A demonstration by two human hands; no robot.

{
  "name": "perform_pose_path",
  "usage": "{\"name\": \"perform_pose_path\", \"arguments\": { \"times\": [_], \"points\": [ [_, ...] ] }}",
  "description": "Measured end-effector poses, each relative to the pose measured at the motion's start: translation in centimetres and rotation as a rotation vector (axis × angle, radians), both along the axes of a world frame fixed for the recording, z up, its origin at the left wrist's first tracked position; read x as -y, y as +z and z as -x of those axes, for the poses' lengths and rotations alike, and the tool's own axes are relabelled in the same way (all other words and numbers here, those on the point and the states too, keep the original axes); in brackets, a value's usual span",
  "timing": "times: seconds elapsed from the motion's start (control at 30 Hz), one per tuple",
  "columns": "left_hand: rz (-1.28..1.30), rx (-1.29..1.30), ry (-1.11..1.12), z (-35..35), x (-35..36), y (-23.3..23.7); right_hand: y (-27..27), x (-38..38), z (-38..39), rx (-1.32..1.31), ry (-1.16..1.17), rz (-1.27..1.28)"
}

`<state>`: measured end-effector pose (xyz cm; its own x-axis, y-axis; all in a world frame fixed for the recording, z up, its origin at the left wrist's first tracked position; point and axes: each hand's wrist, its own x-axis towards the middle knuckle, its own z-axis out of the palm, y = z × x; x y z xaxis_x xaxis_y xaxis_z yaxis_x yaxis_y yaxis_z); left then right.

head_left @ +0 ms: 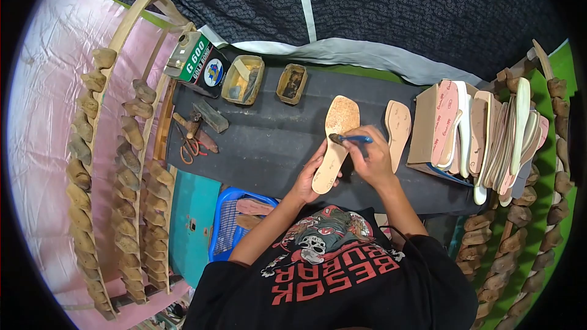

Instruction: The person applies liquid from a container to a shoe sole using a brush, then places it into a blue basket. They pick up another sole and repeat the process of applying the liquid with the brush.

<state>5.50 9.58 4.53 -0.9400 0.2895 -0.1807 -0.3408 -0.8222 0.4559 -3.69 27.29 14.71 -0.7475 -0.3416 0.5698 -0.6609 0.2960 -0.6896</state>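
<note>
Insole (335,140) lying lengthwise about mid-bench, wide toe end pointing at the far edge, heel end toward the near edge; its top face looks blotchy tan, kinda speckled; left hand (307,178) has its fingers curled round the heel end from the left side, so it's gripping that insole and steadying it on the dark bench (263,146); right hand (374,160) is closed tight on a brush (351,139) with a blue handle, and the dark bristle tip touches the insole around its waist, just below the wide forepart; a second insole (398,125), paler and cleaner looking, lies just beside on the right, partly behind the right hand, and I can't tell if the two touch; over at the right edge there's a big stack of insoles (483,134) standing on edge, pink and cream ones mixed together; far-left corner has a green glue can (199,64) marked G 600; right next to it along the far edge sit two small open tins, the bigger tin (243,79) and the smaller tin (291,84), both with dark gunk inside; scissors (191,146) with reddish handles lie near the left edge among a few other tools; a blue basket (235,220) sits below the near edge on the left; racks of wooden shoe lasts (85,165) stand off both sides of the bench.
</note>
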Motion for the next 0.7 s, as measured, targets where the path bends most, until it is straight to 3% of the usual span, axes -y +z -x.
{"name": "perform_pose_path", "arguments": {
  "times": [0.17,0.5,0.7],
  "points": [
    [-0.03,0.027,-0.017,-0.5,0.2,0.1,-0.4,-0.3,1.6,0.029,-0.156,0.083],
    [-0.075,0.011,0.056,-0.4,0.9,-0.9,-0.6,0.9,-0.1,0.018,0.06,0.0],
    [-0.104,0.019,0.081,-0.3,1.3,-1.4,-0.6,0.7,1.2,0.034,-0.011,-0.021]
  ]
}}
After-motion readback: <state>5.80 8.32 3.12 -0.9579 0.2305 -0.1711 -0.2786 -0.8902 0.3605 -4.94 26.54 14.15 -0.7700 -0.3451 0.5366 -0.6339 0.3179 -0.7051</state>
